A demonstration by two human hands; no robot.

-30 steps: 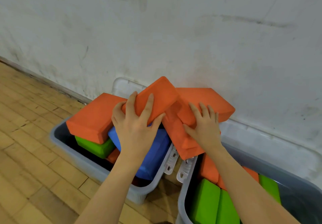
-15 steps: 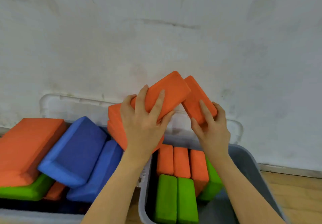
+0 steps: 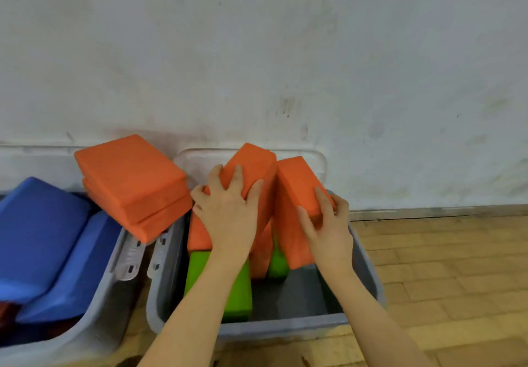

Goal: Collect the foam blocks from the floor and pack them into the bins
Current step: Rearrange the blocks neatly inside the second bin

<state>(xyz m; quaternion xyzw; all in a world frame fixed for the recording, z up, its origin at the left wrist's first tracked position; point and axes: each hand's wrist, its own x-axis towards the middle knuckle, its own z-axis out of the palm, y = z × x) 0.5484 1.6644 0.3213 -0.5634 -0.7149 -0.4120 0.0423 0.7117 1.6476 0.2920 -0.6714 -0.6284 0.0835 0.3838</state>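
Foam blocks, thick matte rectangles with softly rounded edges, fill two grey plastic bins set against a scuffed white wall. The left hand [image 3: 228, 218] grips one orange block [image 3: 251, 166] from above, fingers spread and curled over its top edge, holding it tilted over the right bin [image 3: 368, 275]. The right hand [image 3: 328, 229] clasps a second orange block [image 3: 294, 184] by its near end, fingers wrapped over the face and thumb at the side; this block stands almost upright, its lower end down inside the same bin, touching the first block along one side. Beneath them sit more orange blocks [image 3: 197, 235] standing on edge and bright green blocks [image 3: 237, 292] (all the same smooth, dense-looking foam). The bin's near right part shows bare grey floor.

Two more orange blocks [image 3: 131, 178] lie stacked and slanted across the gap between the bins, resting on the left bin [image 3: 100, 309]. That bin holds large blue blocks [image 3: 43, 238] leaning on each other. White slotted handle clips [image 3: 130, 255] hang on the bins' facing rims. A clear lid [image 3: 197, 161] leans on the wall behind. The floor [image 3: 443, 266] is pale wood parquet. No labels or writing can be read.
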